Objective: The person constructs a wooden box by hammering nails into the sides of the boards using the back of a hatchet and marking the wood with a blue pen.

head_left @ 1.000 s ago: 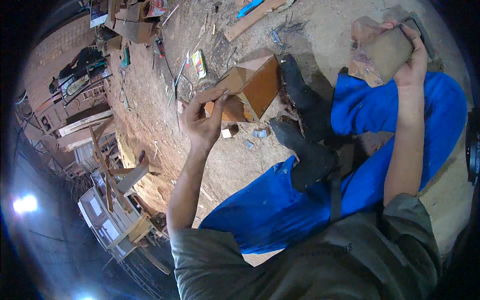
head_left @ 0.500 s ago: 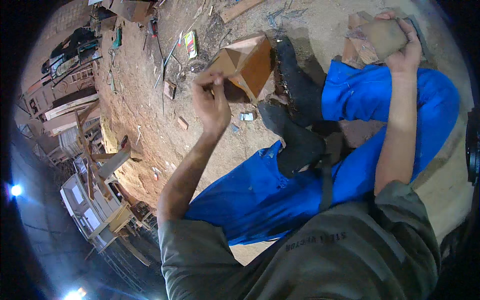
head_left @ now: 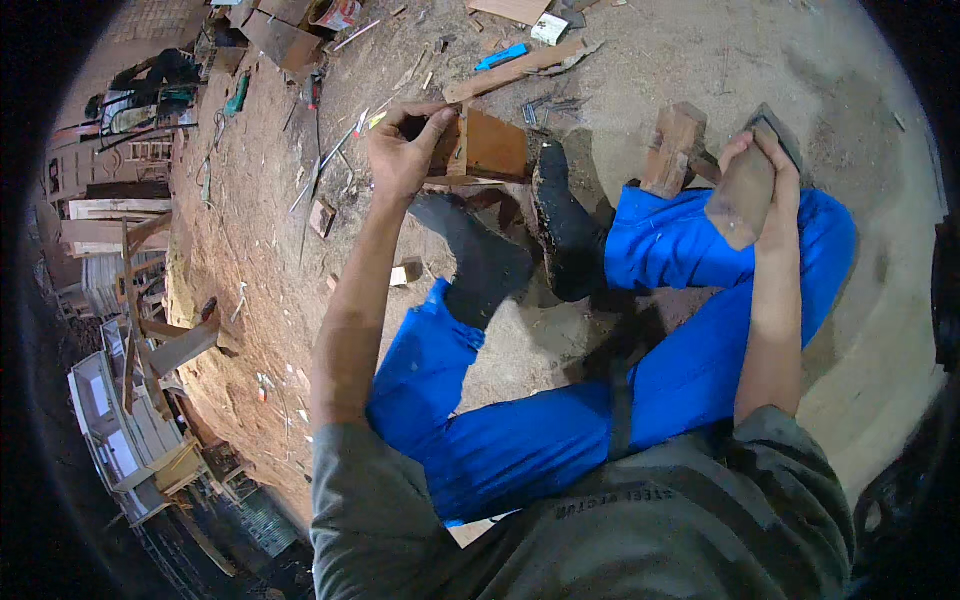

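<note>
My left hand point(head_left: 405, 150) pinches the upper edge of a brown wooden box point(head_left: 492, 146), its thumb on top, just beyond my dark-shod feet. My right hand point(head_left: 772, 170) is wrapped round a flat, tan block point(head_left: 738, 208) with a dark grey edge, held over my blue-trousered right leg. Beside that leg lies a pale brown wooden piece point(head_left: 675, 145) with a crosswise part, partly behind the block. My left shoe point(head_left: 480, 255) is just below the box and my right shoe point(head_left: 563, 230) stands to its right.
Beyond the box lie a long plank point(head_left: 515, 70), a blue tool point(head_left: 500, 57), several nails point(head_left: 548, 112) and scraps. A green tool point(head_left: 237, 95) and cables are on the left. Stacked boards point(head_left: 115, 225) and a wooden frame point(head_left: 170, 345) line the far left.
My left hand has moved up and now grips the box, which has turned. My right hand has come down with the block, leaving a wooden piece beside the leg. My left foot has shifted leftward.
</note>
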The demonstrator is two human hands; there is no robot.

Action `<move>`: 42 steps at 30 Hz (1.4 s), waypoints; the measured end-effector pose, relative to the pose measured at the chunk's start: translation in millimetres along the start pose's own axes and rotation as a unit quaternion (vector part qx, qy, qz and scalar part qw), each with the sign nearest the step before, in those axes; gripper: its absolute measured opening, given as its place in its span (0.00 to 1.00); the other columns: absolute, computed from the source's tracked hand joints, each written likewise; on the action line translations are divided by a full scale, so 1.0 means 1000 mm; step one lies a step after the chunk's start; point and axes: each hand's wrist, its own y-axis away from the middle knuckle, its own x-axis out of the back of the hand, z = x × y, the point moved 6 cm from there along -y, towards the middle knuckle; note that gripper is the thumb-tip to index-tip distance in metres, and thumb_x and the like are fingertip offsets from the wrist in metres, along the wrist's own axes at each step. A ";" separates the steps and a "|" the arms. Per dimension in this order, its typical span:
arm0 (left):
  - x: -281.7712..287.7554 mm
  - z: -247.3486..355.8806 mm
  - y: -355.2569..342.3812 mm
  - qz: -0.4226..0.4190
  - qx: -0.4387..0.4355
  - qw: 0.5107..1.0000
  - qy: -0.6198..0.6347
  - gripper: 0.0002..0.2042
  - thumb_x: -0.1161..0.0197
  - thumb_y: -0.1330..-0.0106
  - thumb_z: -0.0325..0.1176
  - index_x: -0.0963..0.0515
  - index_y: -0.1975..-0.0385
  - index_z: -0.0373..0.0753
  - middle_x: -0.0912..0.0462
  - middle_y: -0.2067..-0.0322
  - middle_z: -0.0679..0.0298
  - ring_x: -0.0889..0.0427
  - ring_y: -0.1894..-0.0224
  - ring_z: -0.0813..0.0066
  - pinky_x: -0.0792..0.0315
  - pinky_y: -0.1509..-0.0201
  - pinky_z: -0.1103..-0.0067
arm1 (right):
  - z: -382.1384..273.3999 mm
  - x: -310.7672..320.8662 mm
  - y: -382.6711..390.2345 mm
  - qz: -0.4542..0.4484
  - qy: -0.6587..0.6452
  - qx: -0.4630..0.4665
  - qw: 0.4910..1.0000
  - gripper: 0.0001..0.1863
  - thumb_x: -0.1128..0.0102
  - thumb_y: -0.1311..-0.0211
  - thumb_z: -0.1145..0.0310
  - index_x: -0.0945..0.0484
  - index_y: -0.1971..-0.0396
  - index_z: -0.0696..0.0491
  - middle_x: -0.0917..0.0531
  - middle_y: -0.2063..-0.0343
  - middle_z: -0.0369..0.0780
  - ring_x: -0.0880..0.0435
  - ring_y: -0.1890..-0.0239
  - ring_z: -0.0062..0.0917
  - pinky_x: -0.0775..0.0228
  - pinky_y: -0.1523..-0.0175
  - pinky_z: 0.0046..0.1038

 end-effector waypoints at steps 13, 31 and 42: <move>0.052 0.037 0.023 -0.140 0.030 0.988 -0.055 0.07 0.29 0.36 0.26 0.19 0.61 0.35 0.15 0.62 0.66 0.19 0.62 0.84 0.24 0.57 0.83 | 0.018 0.027 0.006 0.063 0.023 0.047 0.997 0.06 0.43 0.31 0.74 0.29 0.60 0.59 0.23 0.68 0.41 0.23 0.66 0.26 0.24 0.60 0.30; 0.011 0.012 0.086 0.113 0.011 0.993 -0.011 0.07 0.23 0.38 0.27 0.12 0.62 0.34 0.11 0.63 0.64 0.18 0.62 0.82 0.25 0.56 0.81 | 0.023 0.027 0.009 -0.001 0.020 -0.030 0.999 0.07 0.47 0.28 0.72 0.29 0.58 0.61 0.22 0.66 0.42 0.21 0.64 0.27 0.24 0.56 0.29; 0.015 -0.025 0.095 0.175 0.013 0.981 0.087 0.08 0.19 0.43 0.30 0.10 0.65 0.40 0.13 0.68 0.64 0.20 0.65 0.78 0.25 0.58 0.79 | 0.018 0.031 0.002 0.001 0.037 -0.017 0.999 0.07 0.49 0.28 0.70 0.32 0.60 0.58 0.28 0.67 0.38 0.26 0.64 0.25 0.25 0.58 0.27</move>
